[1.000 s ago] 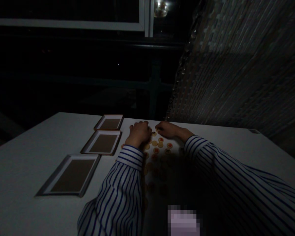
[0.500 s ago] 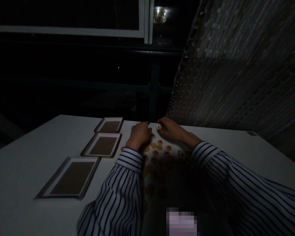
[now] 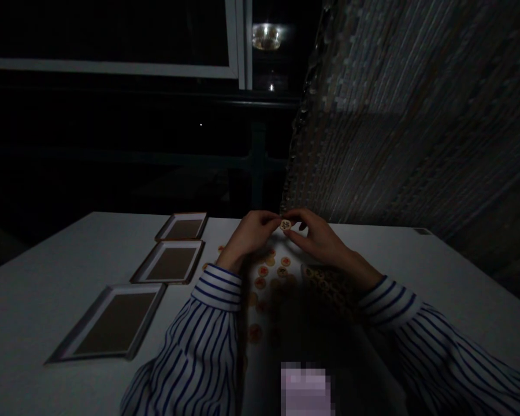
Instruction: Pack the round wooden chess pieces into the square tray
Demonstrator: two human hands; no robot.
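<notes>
Near the far edge of the white table, a round wooden piece (image 3: 285,225) with a dark character faces me between both hands. My left hand (image 3: 255,229) pinches it from the left with the fingertips. My right hand (image 3: 316,234) grips its right side between thumb and fingers. Below the hands lie several round pieces, some with red characters, such as one red-marked piece (image 3: 263,271), and one dark-marked piece (image 3: 282,271). Beside my right wrist, more pieces (image 3: 325,283) sit close together in deep shadow.
Three shallow trays stand on the left of the white table (image 3: 21,306): a far tray (image 3: 182,229), a middle tray (image 3: 169,263) and a near tray (image 3: 115,323). A bead curtain (image 3: 394,115) hangs at the right behind the table.
My left hand has moved in to meet my right hand, and its fingertips now touch the piece that my right hand held alone. The whole view has shifted slightly.
</notes>
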